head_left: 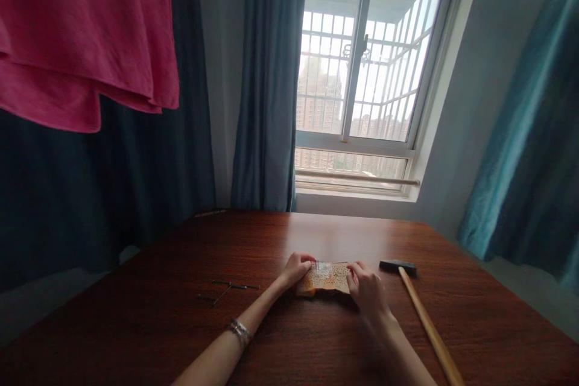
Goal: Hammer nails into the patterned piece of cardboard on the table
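Note:
A small flat wooden block (326,278), pale and pitted with many tiny holes, lies on the dark brown wooden table (181,313). My left hand (296,269) grips its left end with curled fingers; a bracelet sits on that wrist. My right hand (367,287) holds the block's right end, fingers curled over the edge. A couple of thin nails (317,265) stand upright near the block's top left corner, beside my left fingers.
A hammer (423,312) with a dark head and long wooden handle lies to the right of the block. Several long nails (228,289) lie on the table at the left. A window, blue curtains and a hanging pink cloth (85,36) are behind.

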The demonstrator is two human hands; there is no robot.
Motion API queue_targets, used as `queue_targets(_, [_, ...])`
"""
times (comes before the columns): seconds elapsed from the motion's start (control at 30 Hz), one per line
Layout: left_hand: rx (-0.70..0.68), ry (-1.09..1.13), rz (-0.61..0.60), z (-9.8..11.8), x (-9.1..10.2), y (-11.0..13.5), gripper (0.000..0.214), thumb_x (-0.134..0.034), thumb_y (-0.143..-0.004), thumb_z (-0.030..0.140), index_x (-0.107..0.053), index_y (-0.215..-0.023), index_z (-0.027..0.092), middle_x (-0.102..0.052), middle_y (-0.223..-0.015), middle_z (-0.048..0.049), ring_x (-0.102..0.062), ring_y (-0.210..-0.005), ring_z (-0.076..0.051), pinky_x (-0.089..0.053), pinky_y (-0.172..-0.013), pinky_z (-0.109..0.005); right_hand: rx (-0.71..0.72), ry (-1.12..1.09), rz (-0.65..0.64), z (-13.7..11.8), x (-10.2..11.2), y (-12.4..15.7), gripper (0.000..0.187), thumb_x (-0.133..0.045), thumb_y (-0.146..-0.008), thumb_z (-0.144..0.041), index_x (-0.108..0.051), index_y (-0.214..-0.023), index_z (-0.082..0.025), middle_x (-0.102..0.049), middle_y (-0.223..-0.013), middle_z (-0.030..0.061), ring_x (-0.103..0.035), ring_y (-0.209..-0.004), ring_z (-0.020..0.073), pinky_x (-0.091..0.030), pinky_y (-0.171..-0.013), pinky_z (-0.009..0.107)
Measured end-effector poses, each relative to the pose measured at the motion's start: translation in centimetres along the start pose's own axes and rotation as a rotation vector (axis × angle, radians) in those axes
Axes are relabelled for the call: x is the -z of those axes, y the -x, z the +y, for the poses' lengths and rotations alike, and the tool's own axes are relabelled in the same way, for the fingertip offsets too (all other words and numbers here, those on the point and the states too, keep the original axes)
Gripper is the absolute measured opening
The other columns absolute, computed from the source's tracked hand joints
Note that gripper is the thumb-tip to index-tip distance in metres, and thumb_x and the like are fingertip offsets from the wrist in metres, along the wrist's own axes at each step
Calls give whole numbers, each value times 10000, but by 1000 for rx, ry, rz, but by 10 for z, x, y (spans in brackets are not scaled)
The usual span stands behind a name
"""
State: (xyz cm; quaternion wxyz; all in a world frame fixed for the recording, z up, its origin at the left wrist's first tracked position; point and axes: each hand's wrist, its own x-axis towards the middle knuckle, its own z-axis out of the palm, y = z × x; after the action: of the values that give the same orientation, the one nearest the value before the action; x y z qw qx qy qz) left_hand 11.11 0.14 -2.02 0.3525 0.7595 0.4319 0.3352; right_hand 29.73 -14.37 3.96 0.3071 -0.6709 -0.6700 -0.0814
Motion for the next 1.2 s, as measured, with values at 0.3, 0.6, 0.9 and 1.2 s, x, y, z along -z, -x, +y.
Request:
queue_targets(0.3, [-13, 39, 24, -2, -1, 1, 342, -441, -638, 191, -695, -854, 118, -690, -819, -51, -599, -791, -177, -442, -720, -242, 92, -71, -50, 2, -32, 4, 217, -429, -746, -79, -611, -783, -192, -613, -874, 44, -556, -876, 172, -400, -787, 237])
queue_targets(0.6, [106, 120, 13, 24, 29, 3, 367, -448, -654, 188, -656, -936, 81, -652, -749, -68, -549, -573, -122, -396, -497, -202, 86, -94, -38, 7, -38, 9, 228, -393, -756, -69, -581, -811, -185, -588, -883, 52, -538, -895, 183, -386, -803, 261])
queue_targets(0.9, [-89, -426, -325, 33, 143, 38, 223, -533, -642, 247, -698, -736, 130, -646, -688, -22, -555, -644, -134, -393, -599, -196, 65, -104, -24, 13, -46, 9, 193, -399, -751, -85, -559, -776, -190, -580, -867, 52, -534, -885, 180, -387, -793, 255])
queue_targets(1.2, [-31, -877, -439, 26, 158, 78, 158, -556, -630, 211, -680, -728, 213, -654, -769, -9, -574, -691, -159, -390, -606, -224, 71, -124, -5, 15, -47, 9, 181, -411, -741, -104, -561, -761, -203, -586, -856, 56, -538, -873, 186, -389, -789, 259])
